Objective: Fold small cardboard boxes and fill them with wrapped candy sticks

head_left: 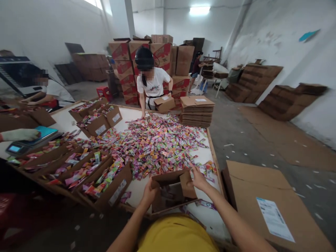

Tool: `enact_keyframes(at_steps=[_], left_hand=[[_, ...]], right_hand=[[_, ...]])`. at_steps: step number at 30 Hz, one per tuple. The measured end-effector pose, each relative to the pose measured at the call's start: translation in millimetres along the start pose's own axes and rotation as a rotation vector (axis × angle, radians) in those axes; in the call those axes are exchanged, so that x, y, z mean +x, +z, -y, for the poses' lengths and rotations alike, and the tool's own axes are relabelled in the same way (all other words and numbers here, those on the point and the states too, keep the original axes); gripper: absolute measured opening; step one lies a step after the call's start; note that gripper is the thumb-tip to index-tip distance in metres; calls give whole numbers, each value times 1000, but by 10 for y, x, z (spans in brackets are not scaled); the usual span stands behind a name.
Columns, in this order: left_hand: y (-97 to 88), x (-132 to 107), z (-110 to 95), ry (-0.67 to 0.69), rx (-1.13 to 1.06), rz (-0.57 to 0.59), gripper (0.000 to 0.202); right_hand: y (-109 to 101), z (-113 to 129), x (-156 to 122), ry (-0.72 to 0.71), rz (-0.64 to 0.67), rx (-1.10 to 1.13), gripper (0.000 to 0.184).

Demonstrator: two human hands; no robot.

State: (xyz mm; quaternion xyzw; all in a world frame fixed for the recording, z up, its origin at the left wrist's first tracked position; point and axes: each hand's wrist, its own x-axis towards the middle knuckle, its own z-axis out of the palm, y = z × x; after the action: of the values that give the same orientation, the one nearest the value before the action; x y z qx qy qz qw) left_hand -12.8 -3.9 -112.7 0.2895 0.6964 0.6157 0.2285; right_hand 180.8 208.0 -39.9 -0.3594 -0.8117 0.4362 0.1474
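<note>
An open cardboard box [187,186] sits at the table's near edge, right before my body. I can see down into its dark inside. My left hand [150,192] grips the box's left wall, with its fingers partly hidden. At the far right corner, my right hand [198,179] is closed on the box's edge. Just beyond the box spreads a large heap of small colourful packets [160,140]. A few loose packets lie close around the box on the white table top [214,218].
Boxes filled with packets [115,190] line the table's left side, near a digital scale [15,148] with a co-worker's gloved hand. A flattened-carton stack [196,111] stands far right. Opposite, a person [154,84] holds a box. A large carton [262,185] is right of me.
</note>
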Motion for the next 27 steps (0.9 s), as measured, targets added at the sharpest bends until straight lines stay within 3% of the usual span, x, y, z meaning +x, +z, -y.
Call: enact_keyframes(at_steps=[1, 3, 5, 7, 9, 12, 14, 18, 21, 24, 27], left_hand=[[-11, -6, 17, 2, 7, -17, 37], [-62, -41, 28, -7, 13, -34, 31], [-132, -106, 30, -11, 25, -38, 28], [-209, -181, 31, -1, 45, -27, 29], [-308, -238, 16, 29, 93, 22, 33], [-525, -239, -90, 106, 219, 203, 44], [-678, -201, -218, 147, 321, 368, 45], [-820, -198, -465, 118, 456, 562, 46], [-745, -263, -535, 69, 444, 609, 64], [-615, -297, -551, 70, 490, 606, 98], [-527, -283, -583, 43, 527, 487, 96]], right_hand=[[-43, 85, -38, -113, 5, -55, 102], [-131, 213, -178, -289, 134, -158, 91], [-200, 256, -385, -345, 347, -214, 85], [-227, 223, -596, -337, 480, -253, 95], [-202, 164, -741, -324, 457, -289, 100], [-106, 128, -775, -317, 299, -293, 71], [-47, 152, -734, -331, 285, -289, 61], [-3, 201, -729, -317, 435, -377, 105], [-4, 179, -705, -255, 430, -431, 115], [-1, 184, -544, -279, 349, -424, 94], [0, 262, -374, -257, 318, -407, 77]])
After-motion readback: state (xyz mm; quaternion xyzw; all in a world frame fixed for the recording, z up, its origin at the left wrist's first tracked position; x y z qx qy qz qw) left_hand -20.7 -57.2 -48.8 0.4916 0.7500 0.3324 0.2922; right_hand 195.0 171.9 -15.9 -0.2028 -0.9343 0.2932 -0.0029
